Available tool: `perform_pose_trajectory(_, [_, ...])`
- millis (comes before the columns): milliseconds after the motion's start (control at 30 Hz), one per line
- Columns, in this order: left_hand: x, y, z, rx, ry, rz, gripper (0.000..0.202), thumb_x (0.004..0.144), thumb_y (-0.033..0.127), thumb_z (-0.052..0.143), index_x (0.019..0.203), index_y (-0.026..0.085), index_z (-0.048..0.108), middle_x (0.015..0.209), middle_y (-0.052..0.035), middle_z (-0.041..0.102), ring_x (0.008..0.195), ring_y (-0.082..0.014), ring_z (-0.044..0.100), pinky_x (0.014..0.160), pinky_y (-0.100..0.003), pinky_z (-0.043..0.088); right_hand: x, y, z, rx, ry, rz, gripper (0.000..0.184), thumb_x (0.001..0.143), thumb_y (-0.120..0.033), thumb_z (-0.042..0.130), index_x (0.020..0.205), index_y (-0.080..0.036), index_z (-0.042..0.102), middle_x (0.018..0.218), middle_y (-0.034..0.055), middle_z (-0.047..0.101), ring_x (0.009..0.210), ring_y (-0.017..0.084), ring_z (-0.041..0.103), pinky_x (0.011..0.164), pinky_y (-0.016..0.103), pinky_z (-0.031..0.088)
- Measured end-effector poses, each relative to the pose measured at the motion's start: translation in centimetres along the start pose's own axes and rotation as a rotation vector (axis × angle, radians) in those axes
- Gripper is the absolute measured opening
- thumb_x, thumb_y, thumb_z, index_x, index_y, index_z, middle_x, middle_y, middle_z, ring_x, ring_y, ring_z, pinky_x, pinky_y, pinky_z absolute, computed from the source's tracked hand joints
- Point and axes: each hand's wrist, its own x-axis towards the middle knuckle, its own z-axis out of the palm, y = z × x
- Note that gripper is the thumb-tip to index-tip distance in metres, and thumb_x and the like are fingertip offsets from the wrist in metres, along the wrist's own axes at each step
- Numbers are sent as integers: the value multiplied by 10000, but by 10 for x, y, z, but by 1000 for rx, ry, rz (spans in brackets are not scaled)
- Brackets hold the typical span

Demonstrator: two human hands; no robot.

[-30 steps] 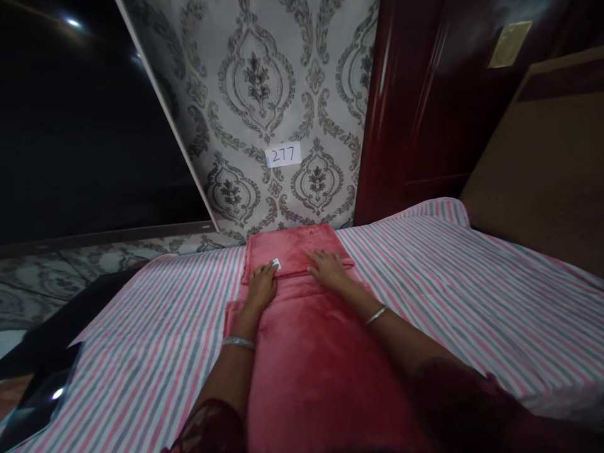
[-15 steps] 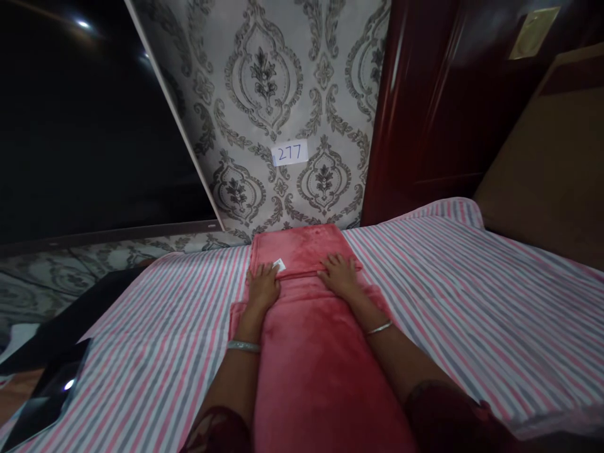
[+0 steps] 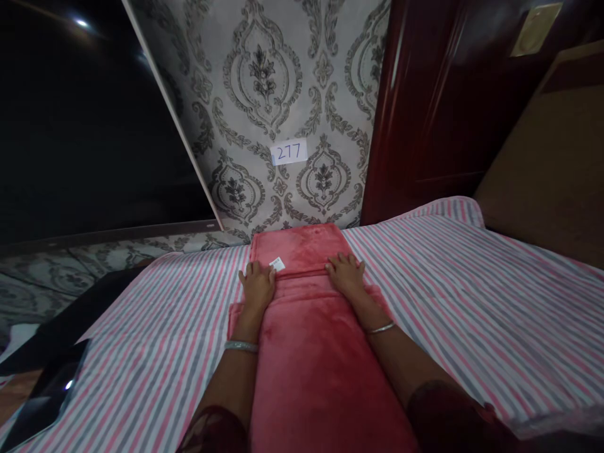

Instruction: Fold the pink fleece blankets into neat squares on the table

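A plush pink-red blanket [image 3: 325, 371] lies in a long strip in front of me, its far end folded over into a flat layer. My left hand [image 3: 258, 286] rests on the left corner of that fold, fingers spread, beside a small white label [image 3: 277, 263]. On the fold's right corner lies my right hand [image 3: 347, 275], palm down with the fingers apart. Both hands press on the cloth rather than gripping it. The palms and thumb undersides are hidden.
Striped cloth [image 3: 472, 302] covers the surface under the blanket. A patterned wall with a paper marked 277 [image 3: 289, 151] rises behind. To the left are a large dark screen [image 3: 94, 126] and a black glossy device [image 3: 47, 396]; at right stands a cardboard box [image 3: 557, 163].
My left hand has shifted slightly left, uncovering more of the white label. My right hand has slid a little to the right along the fold. The blanket looks almost the same.
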Motion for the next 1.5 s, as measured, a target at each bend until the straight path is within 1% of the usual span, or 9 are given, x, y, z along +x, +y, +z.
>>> perform_pose_trajectory(100, [2,2,-2,21,0,61,375,956,343,408,1184,255,692,1209,-134,598,1167,-303,484,1012,-505,372,-1,0,0,11,10,-8,474,993,-429,310,1354,-302,589,1509,79,450,1396,349,301,1068,645,240])
perform_pose_trajectory(200, [5,3,-1,15,-58,128,391,942,265,405,1244,252,653,1232,-120,614,1156,-290,505,986,-470,392,-1,0,1,16,10,-4,466,992,-425,325,1351,-294,593,1514,79,443,1401,352,294,1072,636,243])
perform_pose_trajectory(400, [8,1,8,-25,-157,241,541,935,123,287,1397,284,518,1510,-57,469,1412,-279,350,1128,-603,224,-2,-1,-2,39,17,1,462,991,-419,331,1348,-292,594,1512,74,447,1397,343,300,1081,631,238])
perform_pose_trajectory(533, [8,1,11,7,-139,230,537,930,129,307,1410,250,515,1558,-77,399,1452,-292,290,1128,-597,236,-2,-1,-3,52,13,-3,463,989,-416,331,1344,-285,598,1507,78,453,1389,343,307,1080,629,243])
perform_pose_trajectory(733, [9,3,9,-32,-101,284,490,929,129,355,1317,287,609,1462,-54,522,1259,-283,476,998,-480,415,-2,-2,-3,41,-1,5,449,998,-418,334,1347,-300,590,1519,69,437,1400,339,292,1093,628,221])
perform_pose_trajectory(933, [10,2,12,-66,-65,339,439,909,94,417,1245,241,658,1317,-91,628,1147,-266,546,942,-432,449,-2,-2,-4,69,-4,9,437,987,-403,365,1341,-285,593,1519,63,439,1408,331,277,1097,620,218])
perform_pose_trajectory(1100, [10,-1,16,-131,-48,335,468,898,82,423,1264,257,656,1372,-76,607,1287,-280,483,1038,-468,390,-4,-4,-7,84,-6,14,436,984,-401,372,1336,-279,598,1515,59,446,1408,329,279,1100,614,214])
perform_pose_trajectory(1200, [12,-3,19,-190,-96,327,524,875,26,387,1291,225,636,1415,-76,574,1376,-243,426,1120,-447,331,-5,-4,-8,92,6,11,429,983,-393,377,1324,-274,608,1502,63,461,1397,333,295,1096,607,225])
perform_pose_trajectory(1500, [16,-7,24,-319,-179,326,652,814,-23,365,1365,258,569,1493,-41,493,1431,-203,368,1170,-454,272,-3,-4,-7,114,3,11,421,983,-401,392,1323,-278,607,1517,65,441,1402,332,293,1107,616,195])
